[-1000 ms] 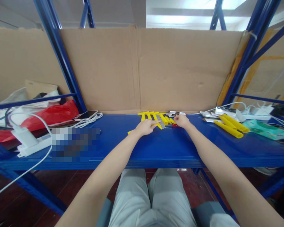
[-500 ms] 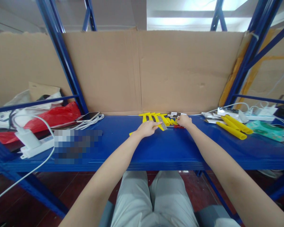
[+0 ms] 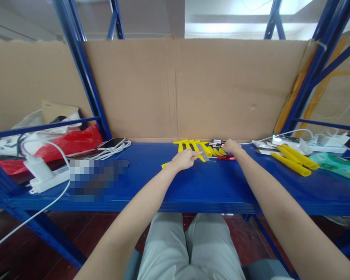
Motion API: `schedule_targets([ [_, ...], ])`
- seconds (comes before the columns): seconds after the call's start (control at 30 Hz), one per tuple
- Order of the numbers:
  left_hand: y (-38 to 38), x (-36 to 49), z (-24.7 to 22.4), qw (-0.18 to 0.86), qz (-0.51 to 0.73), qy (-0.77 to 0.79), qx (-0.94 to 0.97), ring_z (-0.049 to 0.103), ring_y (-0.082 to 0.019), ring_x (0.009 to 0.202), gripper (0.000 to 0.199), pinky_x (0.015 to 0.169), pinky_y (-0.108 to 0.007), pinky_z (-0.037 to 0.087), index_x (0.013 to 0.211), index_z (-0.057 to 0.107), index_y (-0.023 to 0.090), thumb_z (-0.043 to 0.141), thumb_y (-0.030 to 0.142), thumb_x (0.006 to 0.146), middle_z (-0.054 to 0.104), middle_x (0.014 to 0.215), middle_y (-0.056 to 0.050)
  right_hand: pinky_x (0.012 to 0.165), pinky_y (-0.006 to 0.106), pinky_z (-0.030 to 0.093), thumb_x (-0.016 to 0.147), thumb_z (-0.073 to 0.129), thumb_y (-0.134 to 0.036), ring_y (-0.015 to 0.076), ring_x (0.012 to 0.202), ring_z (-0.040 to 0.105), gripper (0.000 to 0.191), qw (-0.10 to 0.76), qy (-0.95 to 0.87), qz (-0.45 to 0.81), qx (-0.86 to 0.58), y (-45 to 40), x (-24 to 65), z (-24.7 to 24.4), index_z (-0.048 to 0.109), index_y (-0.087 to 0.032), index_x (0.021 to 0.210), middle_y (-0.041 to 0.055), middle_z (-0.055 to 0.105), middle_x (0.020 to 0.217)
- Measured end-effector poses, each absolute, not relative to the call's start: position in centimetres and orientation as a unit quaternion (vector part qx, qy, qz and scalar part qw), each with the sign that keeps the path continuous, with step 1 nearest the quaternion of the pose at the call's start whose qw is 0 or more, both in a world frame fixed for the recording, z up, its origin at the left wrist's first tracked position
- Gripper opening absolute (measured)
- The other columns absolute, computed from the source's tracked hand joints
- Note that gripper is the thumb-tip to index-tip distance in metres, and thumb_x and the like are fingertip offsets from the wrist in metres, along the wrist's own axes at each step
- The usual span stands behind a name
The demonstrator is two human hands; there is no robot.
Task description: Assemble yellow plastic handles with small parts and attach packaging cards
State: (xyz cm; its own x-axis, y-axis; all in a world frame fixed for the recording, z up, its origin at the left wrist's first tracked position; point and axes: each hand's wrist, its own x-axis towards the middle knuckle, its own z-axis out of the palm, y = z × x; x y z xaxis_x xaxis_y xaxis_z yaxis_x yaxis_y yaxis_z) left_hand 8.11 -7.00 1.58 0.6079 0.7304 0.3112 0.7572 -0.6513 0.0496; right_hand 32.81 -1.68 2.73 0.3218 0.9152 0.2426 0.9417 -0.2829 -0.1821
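My left hand is closed around the yellow handle of a scraper with a flat grey blade, which points away to the right. Behind it, several yellow T-shaped pieces lie in a row near the back of the blue table. To the right of these are short yellow pieces. My right hand reaches to the back, fingers curled down; what they hold, if anything, is hidden. Beside that hand lie small black-and-white pieces, and a red tool is just in front of it.
Several yellow tubes lie at the right, beside a green packet and white cables. On the left are a white power strip, a red bag and a phone. A cardboard panel stands along the back.
My right hand has lifted slightly and shifted right, showing more of the red tool. My left hand still holds the scraper. The whole view has shifted a little.
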Motion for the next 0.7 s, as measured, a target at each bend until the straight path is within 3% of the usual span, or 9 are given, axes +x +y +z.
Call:
schedule_targets([
  [0.2,-7.22,8.26,1.65,0.035,-0.156,-0.416,-0.895,0.062,-0.023,0.105,0.043,0.089,-0.034,0.047,0.134,0.054,0.029,0.042,0.024,0.093,0.066,0.119,-0.007,0.094,0.041,0.045,0.077,0.064,-0.027,0.029,0.116,0.058,0.046,0.062,-0.584,-0.035,-0.809,-2.45,32.16,2.49,0.062,-0.013,0.12,0.0191,0.063,0.122],
  [0.5,-7.01,8.24,1.43,0.029,-0.155,-0.391,-0.907,0.062,-0.021,0.102,0.042,0.09,-0.031,0.045,0.133,0.055,0.028,0.045,0.025,0.093,0.068,0.114,-0.007,0.084,0.031,0.05,0.076,0.061,-0.02,0.0272,0.109,0.063,0.046,0.034,-0.621,-0.039,-0.782,-2.56,32.26,2.68,0.061,-0.009,0.121,0.0208,0.066,0.114],
  [0.7,-7.0,8.16,1.54,0.03,-0.162,-0.386,-0.908,0.063,-0.021,0.101,0.042,0.09,-0.032,0.046,0.133,0.054,0.029,0.046,0.025,0.093,0.068,0.115,-0.006,0.085,0.033,0.05,0.077,0.06,-0.025,0.0293,0.109,0.063,0.046,0.042,-0.642,-0.053,-0.764,-2.56,32.54,2.51,0.062,-0.007,0.119,0.0229,0.066,0.113],
])
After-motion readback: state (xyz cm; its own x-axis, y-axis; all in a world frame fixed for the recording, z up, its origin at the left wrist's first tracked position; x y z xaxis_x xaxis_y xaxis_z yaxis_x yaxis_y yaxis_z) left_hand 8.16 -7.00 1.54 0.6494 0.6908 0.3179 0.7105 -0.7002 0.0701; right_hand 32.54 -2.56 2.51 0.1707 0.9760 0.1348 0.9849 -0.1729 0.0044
